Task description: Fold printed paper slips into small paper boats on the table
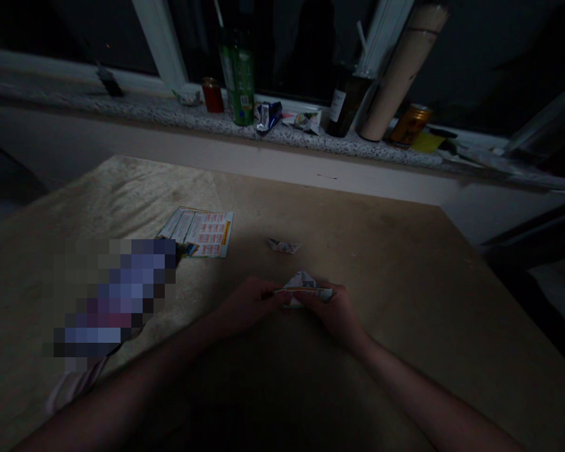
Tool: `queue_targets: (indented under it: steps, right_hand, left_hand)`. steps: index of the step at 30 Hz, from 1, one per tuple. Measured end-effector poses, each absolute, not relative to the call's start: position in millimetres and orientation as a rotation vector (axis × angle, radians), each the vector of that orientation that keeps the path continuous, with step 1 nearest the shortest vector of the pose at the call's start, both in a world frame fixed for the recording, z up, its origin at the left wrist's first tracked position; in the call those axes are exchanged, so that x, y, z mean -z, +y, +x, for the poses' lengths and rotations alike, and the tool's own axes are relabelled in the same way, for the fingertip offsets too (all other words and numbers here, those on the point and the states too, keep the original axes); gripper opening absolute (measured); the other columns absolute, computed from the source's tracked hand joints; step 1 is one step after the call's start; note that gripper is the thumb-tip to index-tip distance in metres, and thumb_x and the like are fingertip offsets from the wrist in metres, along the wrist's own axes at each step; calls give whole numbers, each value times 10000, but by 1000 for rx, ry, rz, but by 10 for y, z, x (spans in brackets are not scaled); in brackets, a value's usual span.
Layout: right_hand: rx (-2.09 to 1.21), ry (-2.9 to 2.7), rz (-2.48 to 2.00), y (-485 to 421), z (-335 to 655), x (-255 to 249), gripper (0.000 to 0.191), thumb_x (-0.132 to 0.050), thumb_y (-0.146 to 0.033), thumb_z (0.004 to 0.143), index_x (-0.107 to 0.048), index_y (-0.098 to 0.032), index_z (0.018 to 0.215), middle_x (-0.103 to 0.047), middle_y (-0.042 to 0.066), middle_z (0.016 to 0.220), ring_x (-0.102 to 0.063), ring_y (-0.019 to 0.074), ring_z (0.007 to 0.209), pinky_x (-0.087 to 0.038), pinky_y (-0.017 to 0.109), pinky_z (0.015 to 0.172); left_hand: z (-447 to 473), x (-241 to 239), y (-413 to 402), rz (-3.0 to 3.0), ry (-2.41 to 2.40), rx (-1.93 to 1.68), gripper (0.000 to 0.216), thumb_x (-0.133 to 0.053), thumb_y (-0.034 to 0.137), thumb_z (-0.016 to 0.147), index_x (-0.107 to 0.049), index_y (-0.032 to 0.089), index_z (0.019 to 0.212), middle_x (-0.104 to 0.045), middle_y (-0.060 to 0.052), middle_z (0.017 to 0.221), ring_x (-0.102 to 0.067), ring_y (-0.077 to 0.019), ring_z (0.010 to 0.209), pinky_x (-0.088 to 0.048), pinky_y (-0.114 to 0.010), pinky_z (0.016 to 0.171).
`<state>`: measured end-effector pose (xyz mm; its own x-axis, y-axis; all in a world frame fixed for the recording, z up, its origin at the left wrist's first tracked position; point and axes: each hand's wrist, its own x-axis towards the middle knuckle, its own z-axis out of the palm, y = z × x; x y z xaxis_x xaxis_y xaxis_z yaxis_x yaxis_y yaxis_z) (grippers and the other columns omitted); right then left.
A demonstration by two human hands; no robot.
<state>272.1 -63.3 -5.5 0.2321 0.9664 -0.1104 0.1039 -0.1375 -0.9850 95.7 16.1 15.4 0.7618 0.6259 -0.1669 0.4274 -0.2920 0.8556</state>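
1. Both hands meet over the tabletop point(405, 263), low and near the person. The left hand point(245, 307) and the right hand point(334, 311) each pinch one end of a small folded paper point(304, 285), which is held just above the surface with a peak pointing up.
2. Each grip is pressed together on the paper, thumb against fingers. The light is dim, so the exact finger placement is hard to read.
3. To do this fold well, I judge the edges should be lined up before any crease is pressed, and the two ends kept level so the peak stays centred.
4. Pressing the crease against the tabletop would likely give a sharper line than doing it in the air.
5. A finished paper boat point(284, 245) lies just beyond the hands; a printed sheet point(202, 233) lies farther left.
6. On the sill point(122, 103) stand a green bottle point(238, 75), a dark bottle point(346, 100), a red can point(213, 94) and a gold can point(409, 124). Their contents cannot be seen.
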Motion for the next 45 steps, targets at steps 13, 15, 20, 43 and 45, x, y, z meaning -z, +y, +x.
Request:
queue_targets:
  steps: [13,15,20,43,45]
  right_hand:
    - [-1092,-1149,-1430,-629,2765,125,350,-620,-484,744,-713,-154,673,-661,14,611,-551,131,530,-402,224,491]
    - [-1084,-1162,-1423,-631,2767,125,387,-593,-507,760,-710,-148,672,-657,18,604,-551,136,531,-404,228,497]
    - [-1093,-1186,-1388,-639,2767,110,420,-552,-518,796,-703,-149,665,-653,20,603,-561,144,552,-414,233,522]
    - [-1096,-1187,-1378,-651,2805,92,535,-472,-617,809,-643,-177,558,-645,34,588,-576,159,574,-445,257,573]
    - [-1127,-1178,-1342,-649,2808,113,531,-456,-607,825,-662,-182,584,-660,36,617,-594,168,605,-463,276,627]
  left_hand:
    - [960,-164,162,1875,857,-239,453,-468,510,832,-626,129,645,-481,37,540,-427,-108,509,-281,-200,470]
    - [965,-183,160,1854,854,-230,458,-451,504,844,-652,129,674,-524,27,560,-459,-117,524,-308,-201,484]
    - [956,-214,173,1818,826,-187,452,-444,494,855,-690,128,754,-595,4,619,-501,-129,554,-337,-199,500]
    - [829,-175,346,1690,633,-75,450,-404,485,900,-706,151,911,-706,-39,833,-607,-160,723,-425,-223,668]
    - [826,-176,347,1683,628,-78,453,-399,481,902,-707,149,910,-711,-45,858,-615,-166,743,-431,-231,688]
